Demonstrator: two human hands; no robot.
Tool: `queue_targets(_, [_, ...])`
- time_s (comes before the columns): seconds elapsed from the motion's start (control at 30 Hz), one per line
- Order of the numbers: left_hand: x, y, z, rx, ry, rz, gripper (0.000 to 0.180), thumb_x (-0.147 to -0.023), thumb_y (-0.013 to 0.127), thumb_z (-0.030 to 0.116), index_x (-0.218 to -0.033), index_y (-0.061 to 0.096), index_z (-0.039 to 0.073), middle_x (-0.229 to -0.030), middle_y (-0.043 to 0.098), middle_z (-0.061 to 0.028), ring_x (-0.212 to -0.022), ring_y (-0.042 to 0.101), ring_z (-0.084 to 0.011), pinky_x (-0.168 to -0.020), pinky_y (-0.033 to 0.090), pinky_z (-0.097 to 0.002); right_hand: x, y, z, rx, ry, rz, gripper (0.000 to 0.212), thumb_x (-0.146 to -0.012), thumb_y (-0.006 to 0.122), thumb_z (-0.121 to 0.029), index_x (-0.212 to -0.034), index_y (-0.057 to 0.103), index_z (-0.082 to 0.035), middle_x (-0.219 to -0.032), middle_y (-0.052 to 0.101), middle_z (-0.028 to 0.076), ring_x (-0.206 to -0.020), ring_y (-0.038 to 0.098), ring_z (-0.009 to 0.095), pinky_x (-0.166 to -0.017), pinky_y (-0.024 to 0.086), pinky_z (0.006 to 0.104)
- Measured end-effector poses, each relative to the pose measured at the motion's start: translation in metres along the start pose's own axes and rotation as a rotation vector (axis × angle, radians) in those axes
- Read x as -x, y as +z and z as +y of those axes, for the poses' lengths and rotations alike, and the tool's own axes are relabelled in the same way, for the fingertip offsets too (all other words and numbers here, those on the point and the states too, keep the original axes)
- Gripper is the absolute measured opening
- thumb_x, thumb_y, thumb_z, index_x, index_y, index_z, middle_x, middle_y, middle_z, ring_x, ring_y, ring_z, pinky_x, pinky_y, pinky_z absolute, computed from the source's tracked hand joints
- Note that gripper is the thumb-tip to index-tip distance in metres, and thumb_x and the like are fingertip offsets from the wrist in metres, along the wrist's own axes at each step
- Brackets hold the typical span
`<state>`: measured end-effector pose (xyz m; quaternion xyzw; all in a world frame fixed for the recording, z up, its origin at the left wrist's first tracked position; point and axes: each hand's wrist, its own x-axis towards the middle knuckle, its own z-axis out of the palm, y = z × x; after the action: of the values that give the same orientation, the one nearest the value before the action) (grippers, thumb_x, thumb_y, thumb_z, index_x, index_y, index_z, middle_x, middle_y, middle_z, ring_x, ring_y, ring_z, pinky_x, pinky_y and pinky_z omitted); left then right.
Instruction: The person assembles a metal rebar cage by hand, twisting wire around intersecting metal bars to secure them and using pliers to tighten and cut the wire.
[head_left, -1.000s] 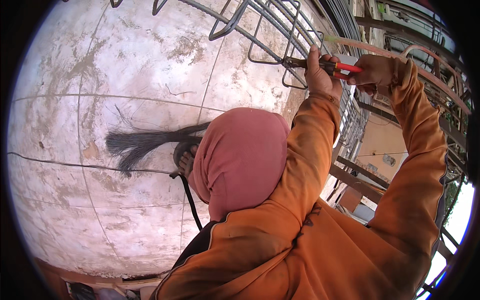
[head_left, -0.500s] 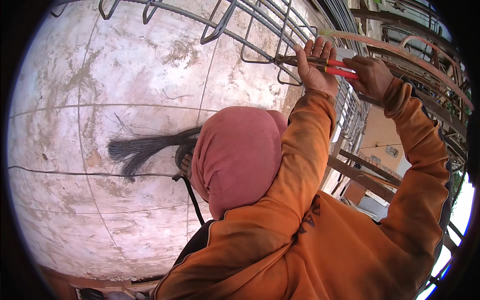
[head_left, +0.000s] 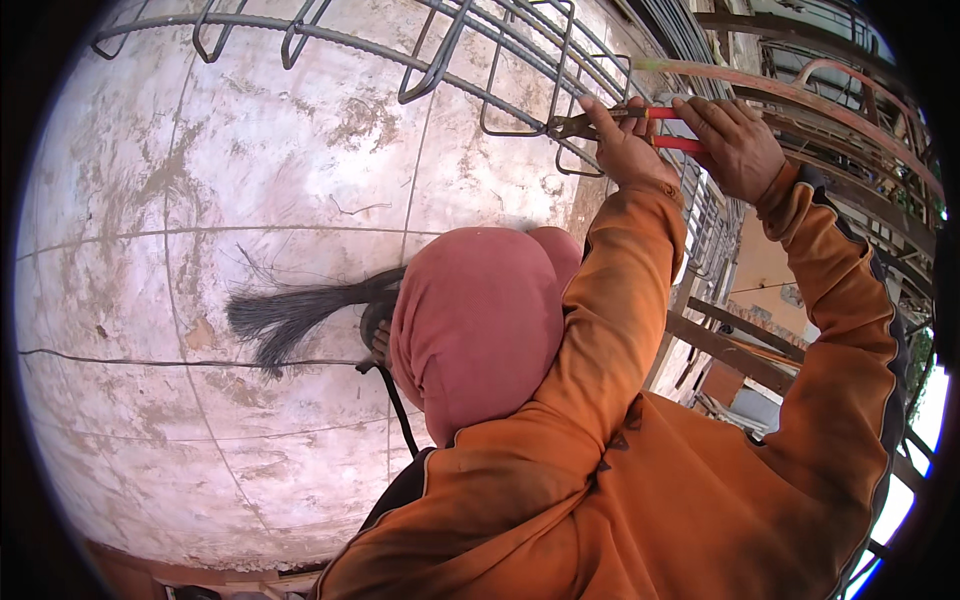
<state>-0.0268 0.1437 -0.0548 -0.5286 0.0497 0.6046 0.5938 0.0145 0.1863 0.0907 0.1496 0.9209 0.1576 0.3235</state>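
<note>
Red-handled pincers (head_left: 678,144) reach the rebar cage (head_left: 487,97), their jaws at the corner where a bent stirrup meets a long ribbed bar. My right hand (head_left: 738,148) is closed on the handles, which are spread apart. Close to the jaws, my left hand (head_left: 637,155) wraps round the pincers, with its thumb across the front and its fingers curled behind. Any wire in the jaws is too small to make out. A bundle of thin dark tie wire (head_left: 300,310) lies on the floor beside my foot, its near end hidden by my knee.
My bent knee (head_left: 485,320) is below the cage. A black cable (head_left: 200,361) crosses the stained, tiled floor (head_left: 290,190). More rebar cages (head_left: 705,235), dark beams (head_left: 735,350) and a rusty curved bar (head_left: 850,115) stand to the right.
The pincers' handles have spread wider. My left fingers, stretched out before, have curled round the tool. The view has shifted slightly.
</note>
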Motion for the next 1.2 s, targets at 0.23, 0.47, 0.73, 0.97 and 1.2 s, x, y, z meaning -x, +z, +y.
queue_targets(0.23, [0.004, -0.007, 0.000, -0.079, 0.010, -0.046, 0.044, -0.088, 0.060, 0.048, -0.101, 0.047, 0.008, -0.085, 0.052, -0.0034, -0.078, 0.056, -0.0176, -0.071, 0.049, -0.0305, -0.002, -0.004, 0.028, -1.268, 0.572, -0.760, 0.049, -0.088, 0.059, -0.043, -0.107, 0.056, 0.001, -0.085, 0.063, 0.010, -0.076, 0.062, 0.019, -0.067, 0.049, 0.0305])
queue_targets(0.47, [0.000, -0.011, 0.006, -0.224, 0.094, 0.163, 0.050, -0.091, 0.055, 0.046, -0.115, 0.047, 0.004, -0.095, 0.057, -0.0095, -0.085, 0.058, -0.0192, -0.075, 0.048, -0.0327, 0.023, 0.021, -0.001, -0.996, 0.402, -0.488, 0.047, -0.087, 0.059, -0.035, -0.113, 0.055, 0.004, -0.077, 0.060, 0.014, -0.062, 0.059, 0.024, -0.056, 0.047, 0.0321])
queue_targets(0.73, [-0.010, -0.031, -0.011, -0.812, 0.461, -0.144, 0.037, -0.090, 0.058, 0.031, -0.091, 0.055, -0.006, -0.076, 0.058, -0.0095, -0.062, 0.052, -0.0183, -0.060, 0.043, -0.0292, 0.072, 0.027, -0.031, -2.193, 0.675, -0.789, 0.030, -0.089, 0.055, -0.020, -0.110, 0.054, 0.002, -0.069, 0.057, 0.006, -0.058, 0.055, 0.014, -0.052, 0.044, 0.0256])
queue_targets(0.97, [0.003, -0.072, 0.006, -0.996, 1.015, 0.213, 0.040, -0.097, 0.034, 0.035, -0.109, 0.046, -0.002, -0.109, 0.049, -0.0197, -0.098, 0.047, -0.0306, -0.091, 0.036, -0.0402, 0.155, 0.070, -0.117, -2.288, 0.583, -0.539, 0.023, -0.087, 0.057, -0.010, -0.108, 0.053, -0.001, -0.073, 0.053, 0.004, -0.063, 0.052, 0.013, -0.059, 0.044, 0.0275])
queue_targets(1.2, [-0.046, -0.051, 0.129, -0.849, 0.864, 0.281, 0.050, -0.095, 0.046, 0.035, -0.126, 0.044, -0.005, -0.120, 0.051, -0.0196, -0.105, 0.051, -0.0296, -0.091, 0.043, -0.0409, 0.166, 0.135, -0.210, -2.537, 0.489, -0.431, 0.025, -0.088, 0.057, -0.013, -0.109, 0.053, 0.000, -0.080, 0.055, 0.004, -0.067, 0.055, 0.012, -0.063, 0.047, 0.0263])
